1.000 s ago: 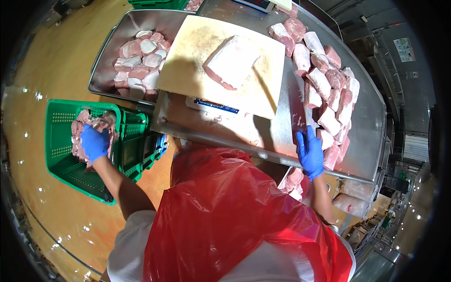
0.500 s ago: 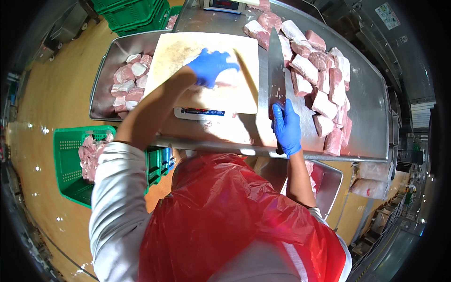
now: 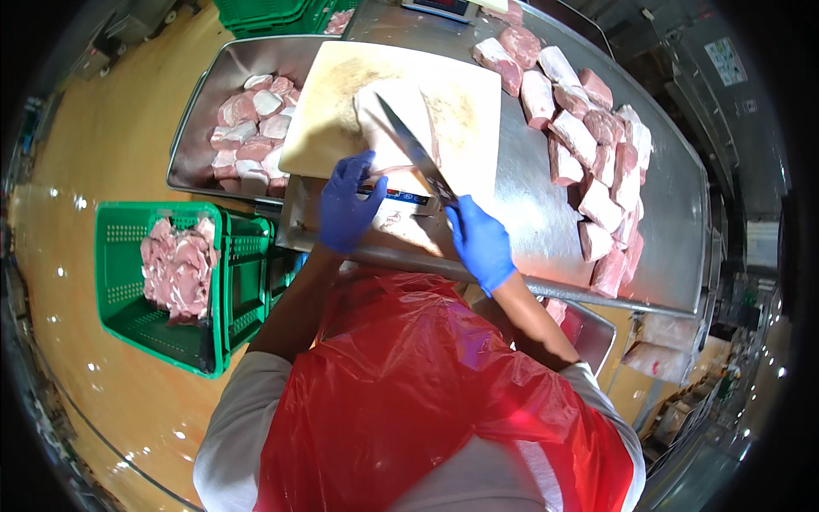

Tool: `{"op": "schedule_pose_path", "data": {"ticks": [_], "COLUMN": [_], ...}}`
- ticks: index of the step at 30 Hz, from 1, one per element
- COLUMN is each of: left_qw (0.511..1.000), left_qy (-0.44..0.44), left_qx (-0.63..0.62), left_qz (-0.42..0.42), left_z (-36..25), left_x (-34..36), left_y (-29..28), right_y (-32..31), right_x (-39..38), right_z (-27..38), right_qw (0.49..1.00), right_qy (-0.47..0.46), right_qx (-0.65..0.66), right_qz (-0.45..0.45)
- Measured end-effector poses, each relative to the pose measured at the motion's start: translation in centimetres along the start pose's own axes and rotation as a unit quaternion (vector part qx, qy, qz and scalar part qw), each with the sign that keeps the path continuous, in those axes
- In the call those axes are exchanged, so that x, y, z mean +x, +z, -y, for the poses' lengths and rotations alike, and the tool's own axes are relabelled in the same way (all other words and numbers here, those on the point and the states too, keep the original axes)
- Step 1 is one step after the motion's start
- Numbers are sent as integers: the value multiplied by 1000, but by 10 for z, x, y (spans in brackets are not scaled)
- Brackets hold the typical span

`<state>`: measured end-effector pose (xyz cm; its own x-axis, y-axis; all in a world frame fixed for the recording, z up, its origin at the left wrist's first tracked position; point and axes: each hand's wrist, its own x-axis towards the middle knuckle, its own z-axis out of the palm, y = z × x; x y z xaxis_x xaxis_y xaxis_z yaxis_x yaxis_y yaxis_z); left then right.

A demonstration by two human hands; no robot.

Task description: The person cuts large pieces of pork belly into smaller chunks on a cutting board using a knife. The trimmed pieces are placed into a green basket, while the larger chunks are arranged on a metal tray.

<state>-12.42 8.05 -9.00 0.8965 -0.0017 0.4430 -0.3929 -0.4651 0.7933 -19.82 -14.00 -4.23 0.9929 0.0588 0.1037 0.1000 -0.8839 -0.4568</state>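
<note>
A large slab of pale, fat-covered meat (image 3: 381, 128) lies on the cream cutting board (image 3: 328, 81). My gloved left hand (image 3: 345, 209) is at the board's near edge, beside the slab's near-left corner. Its thumb and fingers are apart; whether the fingertips touch the meat is hard to tell. In my gloved right hand (image 3: 485, 245) is the handle of a long knife (image 3: 418, 155). The blade points away and to the left, slanting across the top of the slab. Below the board's near edge, part of a digital scale (image 3: 401, 196) shows.
Several pork pieces (image 3: 600, 162) are piled on the steel table (image 3: 529, 230) to the right. A steel tub (image 3: 192, 154) with cut chunks stands left of the board. A green crate (image 3: 115, 282) of meat trimmings is lower left, and green crates (image 3: 264, 15) are stacked at the far left.
My left hand has drawn back off the meat to the board's near edge. My right hand has swung the knife left from beside the board to over the slab.
</note>
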Motion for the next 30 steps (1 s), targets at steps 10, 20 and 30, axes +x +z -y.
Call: {"op": "schedule_pose_path", "data": {"ticks": [10, 20, 30], "left_qw": [994, 975, 801], "left_qy": [39, -120, -292], "left_qx": [45, -91, 478], "left_qz": [-87, -165, -208], "left_z": [19, 58, 90], "left_x": [-11, -30, -61], "left_y": [13, -29, -305], "right_y": [16, -127, -52], "right_x": [72, 16, -52], "right_z": [54, -50, -62], "right_qw": [981, 895, 986], "right_qy": [-141, -144, 120], "right_qx": [-112, -338, 108], "right_qz": [71, 254, -39]}}
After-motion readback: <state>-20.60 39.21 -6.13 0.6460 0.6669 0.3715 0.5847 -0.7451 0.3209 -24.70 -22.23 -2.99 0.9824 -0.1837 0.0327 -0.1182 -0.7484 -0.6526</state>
